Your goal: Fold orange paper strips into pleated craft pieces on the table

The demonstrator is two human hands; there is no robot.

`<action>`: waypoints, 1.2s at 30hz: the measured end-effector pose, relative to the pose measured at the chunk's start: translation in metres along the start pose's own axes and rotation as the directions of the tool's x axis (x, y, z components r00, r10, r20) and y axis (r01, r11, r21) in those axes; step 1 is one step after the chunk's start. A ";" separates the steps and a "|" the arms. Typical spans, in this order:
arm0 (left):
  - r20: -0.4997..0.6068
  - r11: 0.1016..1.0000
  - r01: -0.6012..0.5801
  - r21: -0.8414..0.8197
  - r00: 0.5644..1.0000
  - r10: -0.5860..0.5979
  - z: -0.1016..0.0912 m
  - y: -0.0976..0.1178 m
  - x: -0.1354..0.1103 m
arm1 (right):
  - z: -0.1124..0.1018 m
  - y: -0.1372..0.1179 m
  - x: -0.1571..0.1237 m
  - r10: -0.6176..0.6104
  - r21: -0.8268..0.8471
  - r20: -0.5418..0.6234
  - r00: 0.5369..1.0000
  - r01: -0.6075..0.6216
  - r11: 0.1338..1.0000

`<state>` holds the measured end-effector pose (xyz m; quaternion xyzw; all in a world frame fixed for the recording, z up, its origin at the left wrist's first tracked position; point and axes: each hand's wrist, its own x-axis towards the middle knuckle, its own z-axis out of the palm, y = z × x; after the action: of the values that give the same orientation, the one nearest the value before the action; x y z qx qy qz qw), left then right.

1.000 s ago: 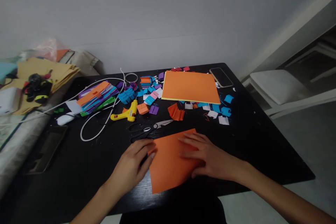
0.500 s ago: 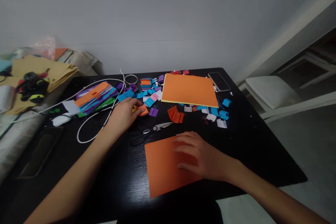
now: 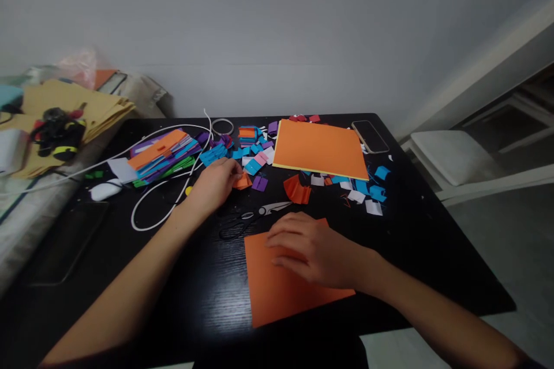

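Observation:
My left hand (image 3: 216,181) is closed, its fingertips pinching a small folded orange paper piece (image 3: 243,182). Beside that piece lies a small purple paper piece (image 3: 259,183). My right hand (image 3: 300,245) rests over an orange paper sheet (image 3: 272,294), fingers outstretched and slightly bent, covering part of it. Between my hands and a little beyond are scissors (image 3: 251,216) with black handles, blades pointing right. Past their tips sits a creased orange paper fan (image 3: 297,190). A small yellow round thing (image 3: 188,190) shows beside my left wrist.
A stack of orange and yellow sheets (image 3: 320,150) lies at the back, with a phone (image 3: 370,136) to its right. Blue and white paper scraps (image 3: 374,207) are scattered nearby. At left are folded coloured strips (image 3: 162,155), a white cable (image 3: 141,202) and a white mouse (image 3: 105,190).
My right hand has moved left across the orange sheet. My left fingers have drawn closer together at the orange piece. The view has shifted slightly, and the yellow thing now shows beside my left wrist.

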<state>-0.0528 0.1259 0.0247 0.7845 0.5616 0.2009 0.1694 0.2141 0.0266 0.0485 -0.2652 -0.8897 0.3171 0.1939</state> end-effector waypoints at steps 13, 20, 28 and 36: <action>-0.040 0.996 -0.051 -0.075 0.998 0.048 -0.034 0.026 -0.009 | -0.014 0.013 0.040 0.363 0.276 -0.362 0.858 -0.274 0.922; -0.321 0.959 -0.283 -0.008 0.909 0.266 -0.050 0.065 -0.040 | -0.020 0.009 0.072 0.422 0.652 -0.392 0.817 -0.078 0.755; -0.266 0.917 -0.200 -0.345 0.958 0.108 -0.039 0.072 -0.039 | -0.029 -0.002 0.063 0.495 0.815 -0.323 0.807 -0.028 0.578; -0.052 0.781 0.014 -0.624 0.997 -0.058 -0.037 0.076 -0.041 | -0.033 -0.004 0.063 0.473 0.810 -0.302 0.828 -0.039 0.585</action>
<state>-0.0213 0.0650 0.0888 0.6664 0.4841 0.3984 0.4036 0.1803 0.0763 0.0857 -0.3562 -0.5347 0.6154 0.4566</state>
